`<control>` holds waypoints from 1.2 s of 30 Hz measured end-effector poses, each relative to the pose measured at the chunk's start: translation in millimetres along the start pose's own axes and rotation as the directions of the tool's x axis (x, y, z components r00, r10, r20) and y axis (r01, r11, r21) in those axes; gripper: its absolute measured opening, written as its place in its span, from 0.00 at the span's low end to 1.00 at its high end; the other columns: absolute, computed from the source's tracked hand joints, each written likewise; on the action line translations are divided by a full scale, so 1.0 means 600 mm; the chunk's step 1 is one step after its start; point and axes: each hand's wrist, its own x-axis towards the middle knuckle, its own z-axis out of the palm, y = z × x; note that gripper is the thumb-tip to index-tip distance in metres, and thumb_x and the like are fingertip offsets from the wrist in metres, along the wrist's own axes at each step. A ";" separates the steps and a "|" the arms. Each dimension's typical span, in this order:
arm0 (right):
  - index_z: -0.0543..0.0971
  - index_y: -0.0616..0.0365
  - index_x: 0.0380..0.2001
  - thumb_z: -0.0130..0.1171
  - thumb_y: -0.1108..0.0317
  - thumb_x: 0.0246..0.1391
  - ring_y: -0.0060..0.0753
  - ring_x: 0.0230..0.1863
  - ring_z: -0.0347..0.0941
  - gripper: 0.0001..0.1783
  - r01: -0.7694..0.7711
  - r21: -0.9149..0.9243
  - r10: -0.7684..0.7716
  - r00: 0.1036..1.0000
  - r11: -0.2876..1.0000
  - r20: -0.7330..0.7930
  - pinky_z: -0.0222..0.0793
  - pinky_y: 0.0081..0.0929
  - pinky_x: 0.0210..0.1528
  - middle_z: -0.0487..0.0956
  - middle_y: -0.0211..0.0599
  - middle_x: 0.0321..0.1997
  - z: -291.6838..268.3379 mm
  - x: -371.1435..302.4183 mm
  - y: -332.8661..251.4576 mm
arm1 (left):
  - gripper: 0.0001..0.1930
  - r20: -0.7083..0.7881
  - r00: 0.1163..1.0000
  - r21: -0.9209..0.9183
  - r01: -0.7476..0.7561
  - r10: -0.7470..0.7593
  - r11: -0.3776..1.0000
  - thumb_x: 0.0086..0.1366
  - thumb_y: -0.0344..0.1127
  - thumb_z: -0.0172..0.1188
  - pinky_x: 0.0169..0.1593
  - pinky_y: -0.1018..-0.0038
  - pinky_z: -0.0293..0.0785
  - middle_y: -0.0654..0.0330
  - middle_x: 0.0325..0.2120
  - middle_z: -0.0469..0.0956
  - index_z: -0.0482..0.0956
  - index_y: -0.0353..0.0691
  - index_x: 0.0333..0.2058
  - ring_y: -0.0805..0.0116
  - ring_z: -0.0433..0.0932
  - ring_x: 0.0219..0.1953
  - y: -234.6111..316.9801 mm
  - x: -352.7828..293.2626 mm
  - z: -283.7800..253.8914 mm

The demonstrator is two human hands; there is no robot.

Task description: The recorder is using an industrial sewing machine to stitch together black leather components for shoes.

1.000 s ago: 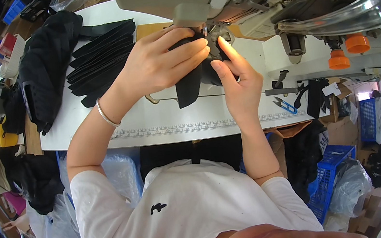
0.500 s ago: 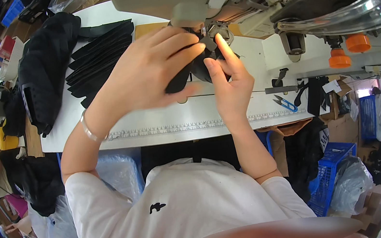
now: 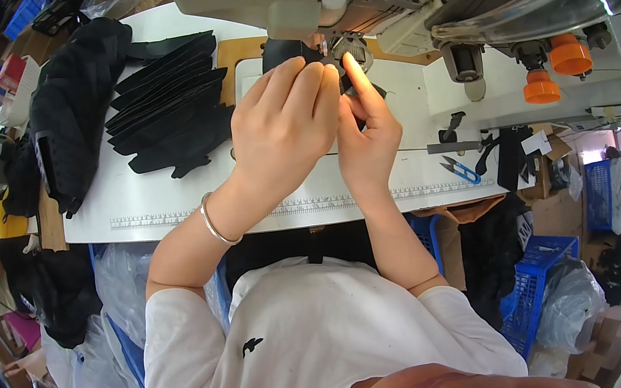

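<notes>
At the needle area of a sewing machine [image 3: 341, 43], both of my hands meet over a black fabric piece [image 3: 286, 52]. My left hand [image 3: 284, 122] is closed, its fingers bent together at the fabric beside the presser foot; the fingertips are partly hidden. My right hand [image 3: 369, 134] grips the fabric's near right part between thumb and curled fingers, while its index finger points up close to the needle. Most of the fabric is covered by my hands. Left of them, a fanned stack of black fabric pieces [image 3: 173, 118] lies on the white table [image 3: 309, 182].
A ruler strip [image 3: 304, 206] runs along the table's front edge. Blue thread snips [image 3: 462, 170] and black scraps [image 3: 510, 158] lie at the right. A larger black fabric bundle [image 3: 80, 107] is at the far left. Blue crates [image 3: 537, 281] stand below right.
My left hand has come down and closed beside my right hand, its fingers no longer spread over the fabric. The stack at left is now less covered by my arm.
</notes>
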 end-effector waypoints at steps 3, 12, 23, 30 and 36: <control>0.76 0.52 0.66 0.67 0.74 0.60 0.23 0.39 0.75 0.30 -0.023 0.041 0.023 1.000 0.999 -0.009 0.73 0.24 0.46 0.82 0.32 0.34 0.002 0.000 -0.005 | 0.17 -0.008 1.000 -0.008 -0.010 0.010 1.000 0.46 0.28 0.67 0.38 0.70 0.83 0.59 0.36 0.83 0.85 0.34 0.38 0.60 0.84 0.42 -0.001 0.000 -0.001; 0.75 0.54 0.67 0.66 0.75 0.61 0.25 0.37 0.74 0.30 -0.028 0.049 0.030 0.999 0.998 -0.041 0.71 0.25 0.48 0.83 0.32 0.32 0.012 -0.004 -0.007 | 0.16 -0.039 0.997 0.011 -0.066 0.067 0.998 0.46 0.28 0.66 0.39 0.70 0.84 0.58 0.37 0.83 0.86 0.34 0.37 0.60 0.85 0.43 -0.010 -0.007 0.007; 0.63 0.61 0.74 0.61 0.77 0.64 0.10 0.28 0.63 0.36 0.007 0.227 0.007 0.998 0.974 -0.060 0.63 0.11 0.37 0.73 0.23 0.24 0.034 -0.013 -0.007 | 0.17 -0.002 0.989 -0.051 -0.146 0.147 0.988 0.44 0.27 0.66 0.36 0.72 0.83 0.59 0.37 0.84 0.85 0.35 0.38 0.62 0.85 0.40 -0.039 0.006 0.003; 0.60 0.61 0.75 0.59 0.78 0.65 0.11 0.29 0.65 0.37 -0.009 0.249 0.015 1.000 0.969 -0.023 0.65 0.12 0.37 0.74 0.25 0.24 0.034 -0.013 -0.009 | 0.18 0.053 0.979 -0.029 -0.194 0.195 0.981 0.44 0.27 0.66 0.35 0.72 0.82 0.60 0.37 0.84 0.85 0.36 0.38 0.63 0.85 0.40 -0.045 0.012 -0.002; 0.60 0.61 0.75 0.59 0.78 0.64 0.13 0.29 0.66 0.38 0.001 0.233 0.007 0.999 0.972 -0.036 0.66 0.14 0.38 0.74 0.26 0.24 0.042 -0.017 -0.007 | 0.17 0.028 0.981 -0.050 -0.192 0.193 0.980 0.44 0.27 0.66 0.35 0.73 0.83 0.61 0.37 0.84 0.86 0.36 0.38 0.64 0.85 0.41 -0.047 0.009 0.002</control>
